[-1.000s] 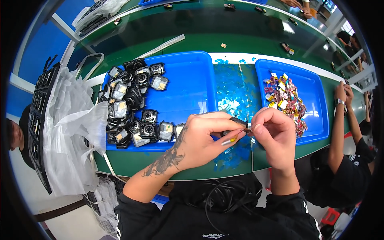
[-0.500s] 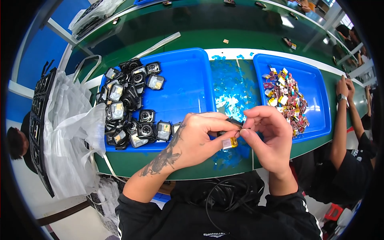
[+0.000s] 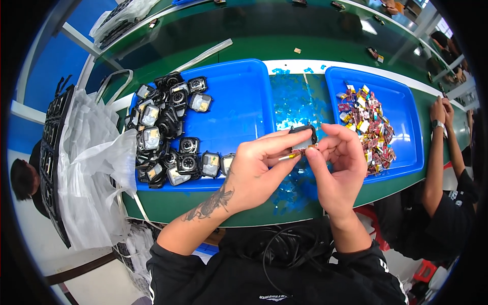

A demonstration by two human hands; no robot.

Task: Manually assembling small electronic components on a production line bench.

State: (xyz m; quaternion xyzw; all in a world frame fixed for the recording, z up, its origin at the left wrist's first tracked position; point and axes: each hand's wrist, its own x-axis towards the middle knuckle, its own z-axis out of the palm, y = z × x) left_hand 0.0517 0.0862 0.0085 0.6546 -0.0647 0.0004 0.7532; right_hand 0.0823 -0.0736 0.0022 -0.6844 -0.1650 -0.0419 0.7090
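My left hand (image 3: 256,170) grips a small black smartwatch case (image 3: 313,133) between fingers and thumb, its frame tilted up at the fingertips. A flat battery (image 3: 287,157) with a yellowish edge sticks out by my left thumb. Beside it a small reddish circuit board (image 3: 300,150) shows at the case's lower side. My right hand (image 3: 338,175) is closed around the other side, its thumb tip pressed on the board and its fingers curled behind. The fingers hide part of the case, and I cannot tell how the board is joined to it.
At left, a blue tray (image 3: 229,81) holds several black watch cases (image 3: 178,96). A second blue tray (image 3: 406,117) at right has a heap of circuit boards with batteries (image 3: 363,127). Blue film scraps (image 3: 295,104) litter the green table between them. Another person's arms (image 3: 434,147) rest at far right.
The watch case has been turned upward, so its black frame and the reddish board now show. The battery, hanging flat-face out before, now appears edge-on.
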